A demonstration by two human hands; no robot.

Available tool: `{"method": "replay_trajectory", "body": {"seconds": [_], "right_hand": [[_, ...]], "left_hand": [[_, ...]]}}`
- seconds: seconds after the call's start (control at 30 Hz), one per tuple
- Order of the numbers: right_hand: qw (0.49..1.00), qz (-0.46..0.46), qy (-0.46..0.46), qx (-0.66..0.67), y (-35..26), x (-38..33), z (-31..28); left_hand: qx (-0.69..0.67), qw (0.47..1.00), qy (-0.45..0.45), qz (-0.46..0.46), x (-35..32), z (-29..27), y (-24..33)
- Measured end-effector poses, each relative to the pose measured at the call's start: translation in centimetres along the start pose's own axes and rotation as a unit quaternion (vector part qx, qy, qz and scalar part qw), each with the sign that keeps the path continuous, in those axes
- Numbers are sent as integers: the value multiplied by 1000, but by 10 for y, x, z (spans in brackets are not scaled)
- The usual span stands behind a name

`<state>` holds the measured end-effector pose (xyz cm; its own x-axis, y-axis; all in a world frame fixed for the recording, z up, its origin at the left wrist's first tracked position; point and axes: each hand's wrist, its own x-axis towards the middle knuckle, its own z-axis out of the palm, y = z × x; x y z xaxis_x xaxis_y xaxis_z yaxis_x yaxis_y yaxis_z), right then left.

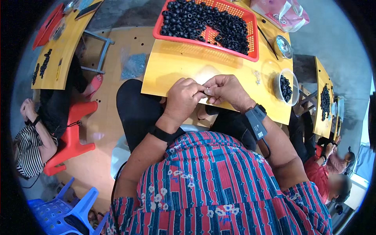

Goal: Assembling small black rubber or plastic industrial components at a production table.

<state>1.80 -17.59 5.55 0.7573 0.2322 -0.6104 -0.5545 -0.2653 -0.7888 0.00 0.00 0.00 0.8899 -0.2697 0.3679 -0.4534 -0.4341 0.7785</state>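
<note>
Both hands meet over the near edge of the yellow table (160, 70). My left hand (182, 98) is closed in a pinch on a small black piece (204, 91), mostly covered by the fingers. The fingertips of my right hand (229, 93) pinch at the same piece from the other side. Its exact shape is hidden. Beyond the hands stands a red plastic basket (255, 43) with many small black ring-shaped parts (196, 19). To the right, a clear round tub (294, 88) holds more black rings.
A thin black stick (268, 42) lies right of the basket, beside a small bowl (282, 47) and a pink bag (282, 15). A bag of small grey-blue parts (134, 66) lies on the floor at left. Other people sit at tables on both sides, near a red stool (74, 137).
</note>
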Motion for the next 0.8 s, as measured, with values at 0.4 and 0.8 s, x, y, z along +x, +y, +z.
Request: {"method": "replay_trajectory", "body": {"seconds": [0.4,0.8], "right_hand": [[999,12,-30,3,-7,8,0],[996,67,-36,-37,-14,11,5]], "left_hand": [[8,1000,-16,0,2,-4,-2],[-12,1000,-17,8,4,-3,-7]]}}
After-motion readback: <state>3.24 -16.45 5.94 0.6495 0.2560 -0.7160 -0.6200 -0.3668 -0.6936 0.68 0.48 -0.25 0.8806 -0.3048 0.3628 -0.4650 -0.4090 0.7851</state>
